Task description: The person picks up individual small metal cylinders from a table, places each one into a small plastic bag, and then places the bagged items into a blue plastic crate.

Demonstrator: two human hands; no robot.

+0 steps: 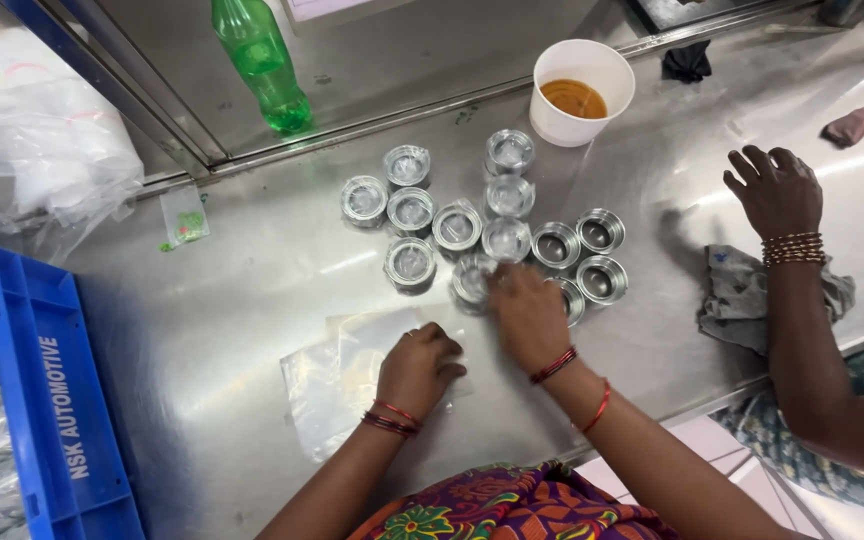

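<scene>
1. Pressing down, the left hand (418,367) is lying knuckles-up on a clear plastic bag (337,375).
2. At one o'clock, the right hand (529,315) is lying blurred on the metal rings (472,215); grip unclear.
3. A white cup (582,90) is standing at twelve o'clock on the steel table (232,290).

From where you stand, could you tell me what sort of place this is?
Probably a packing bench in a parts workshop: a steel table, rows of metal ring parts, clear plastic bags under the left hand, and a blue crate.

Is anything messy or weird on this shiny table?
A little: the white paper cup of amber liquid stands open beside the round metal rings. A crumpled grey cloth hangs over the steel table edge. Nothing looks spilled.
</scene>
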